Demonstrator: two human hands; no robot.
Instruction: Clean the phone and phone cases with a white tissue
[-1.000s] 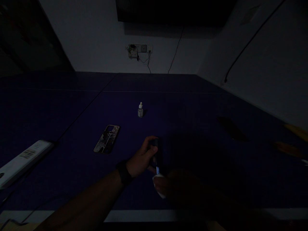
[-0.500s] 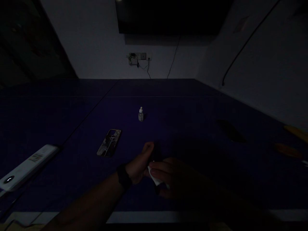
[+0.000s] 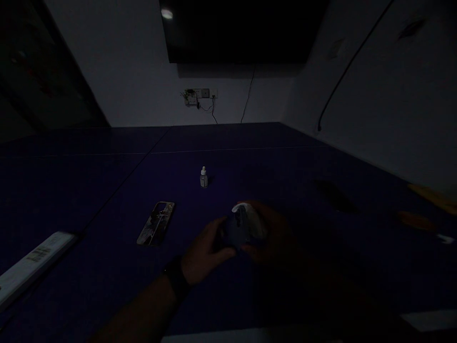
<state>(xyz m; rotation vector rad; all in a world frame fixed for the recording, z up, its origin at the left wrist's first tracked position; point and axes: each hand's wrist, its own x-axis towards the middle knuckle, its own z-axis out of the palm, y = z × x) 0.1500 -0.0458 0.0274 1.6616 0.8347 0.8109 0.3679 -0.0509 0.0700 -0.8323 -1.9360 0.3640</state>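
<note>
Close in front of me, above the blue table (image 3: 221, 295), a bluish phone (image 3: 238, 229) is held up with its camera side partly showing. My left hand (image 3: 203, 255), with a black band at the wrist, grips the phone's left edge between thumb and fingers. On its right side, my right hand (image 3: 276, 231) holds a white cloth or tissue (image 3: 256, 223) against the phone. Deep shadow hides most of the right hand's fingers. A phone case (image 3: 156, 224) with a dark picture lies left of my hands, and a small dropper bottle (image 3: 203, 180) stands upright beyond them.
At the left lies a white power strip (image 3: 37, 259). A dark flat object (image 3: 335, 196), an orange item (image 3: 417, 220) and a yellow item (image 3: 432, 197) lie to the right. A screen (image 3: 243, 31) hangs on the wall above sockets (image 3: 200, 94) with cables. The room is dim.
The phone has turned, so its camera side now shows. Both hands have shifted, and the white cloth has moved up to the phone's upper right side. The view has tilted slightly.
</note>
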